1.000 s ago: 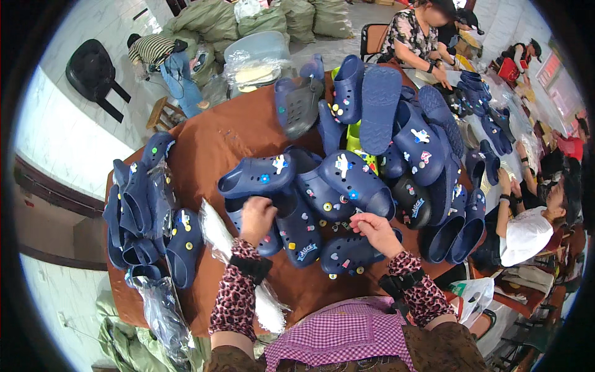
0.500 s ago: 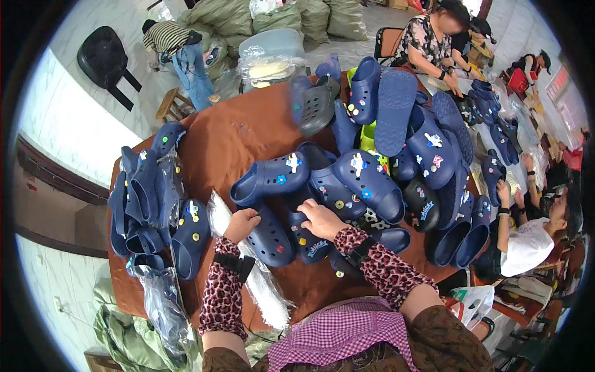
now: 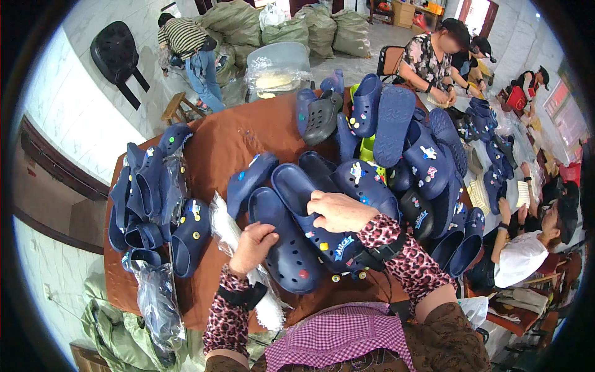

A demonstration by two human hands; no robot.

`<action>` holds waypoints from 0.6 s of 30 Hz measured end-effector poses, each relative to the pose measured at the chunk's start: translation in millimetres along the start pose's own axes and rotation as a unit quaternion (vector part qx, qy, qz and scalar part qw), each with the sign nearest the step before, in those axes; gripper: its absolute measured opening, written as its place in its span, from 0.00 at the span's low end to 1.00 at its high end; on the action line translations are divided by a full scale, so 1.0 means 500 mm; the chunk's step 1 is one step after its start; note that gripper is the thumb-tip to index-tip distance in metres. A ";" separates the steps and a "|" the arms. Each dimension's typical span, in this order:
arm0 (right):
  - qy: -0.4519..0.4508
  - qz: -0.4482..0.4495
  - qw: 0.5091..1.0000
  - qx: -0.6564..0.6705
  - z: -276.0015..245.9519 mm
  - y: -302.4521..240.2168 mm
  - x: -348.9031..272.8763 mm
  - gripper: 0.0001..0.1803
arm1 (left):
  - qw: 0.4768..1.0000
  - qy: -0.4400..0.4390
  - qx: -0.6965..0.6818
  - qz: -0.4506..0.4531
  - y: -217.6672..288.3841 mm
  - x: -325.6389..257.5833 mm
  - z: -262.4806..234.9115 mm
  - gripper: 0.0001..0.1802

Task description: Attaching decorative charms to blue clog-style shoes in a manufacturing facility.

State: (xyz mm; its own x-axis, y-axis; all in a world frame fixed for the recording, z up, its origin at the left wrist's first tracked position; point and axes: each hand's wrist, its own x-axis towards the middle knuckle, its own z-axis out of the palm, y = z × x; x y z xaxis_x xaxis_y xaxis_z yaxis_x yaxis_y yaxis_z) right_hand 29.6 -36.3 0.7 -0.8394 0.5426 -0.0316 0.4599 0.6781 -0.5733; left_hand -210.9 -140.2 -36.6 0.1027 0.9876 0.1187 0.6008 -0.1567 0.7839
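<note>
Two navy clogs are held side by side in front of me, toes toward me. My left hand [image 3: 254,247] is closed at the side edge of the left clog [image 3: 286,257], which has a small red charm. My right hand [image 3: 344,214] has its fingers closed over the right clog [image 3: 294,186], which carries a yellow charm and a blue lettered one. Just beyond my left hand another navy clog [image 3: 248,185] lies tilted. Under my left wrist runs a clear plastic bag with white material [image 3: 226,220]. To the right sits a charm-covered clog [image 3: 365,183].
Navy clogs [image 3: 145,180] stand on the brown-covered table [image 3: 217,136] at left, beside a bagged pair [image 3: 158,304]. A tall clog heap [image 3: 396,124] with a black clog [image 3: 415,214] rises at right. Co-workers sit along the right; another person [image 3: 192,56] bends near sacks.
The two clogs by my hands have come closer together and nearer to me. My right hand has moved right, and my left hand lower. The clog beyond them has turned and shifted left.
</note>
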 end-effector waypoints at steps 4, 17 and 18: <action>0.032 -0.023 0.999 -0.024 -0.016 -0.003 -0.060 0.08 | 0.994 0.062 0.068 0.058 0.060 -0.033 0.063 0.09; 0.084 0.005 0.996 0.031 -0.034 -0.003 -0.183 0.10 | 0.978 0.087 0.086 0.167 0.133 -0.046 0.115 0.07; 0.086 0.000 0.996 0.029 -0.032 -0.002 -0.185 0.11 | 0.977 0.091 0.090 0.168 0.138 -0.046 0.114 0.07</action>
State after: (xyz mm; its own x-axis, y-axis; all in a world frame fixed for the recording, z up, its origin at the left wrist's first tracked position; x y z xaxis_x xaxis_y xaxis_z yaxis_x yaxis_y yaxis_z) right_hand 111.5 -79.3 16.9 -0.7745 0.6237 0.1058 0.4387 0.6501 -0.6205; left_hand -126.4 -174.0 -19.8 0.1855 0.8628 0.4703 0.6884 -0.4557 0.5644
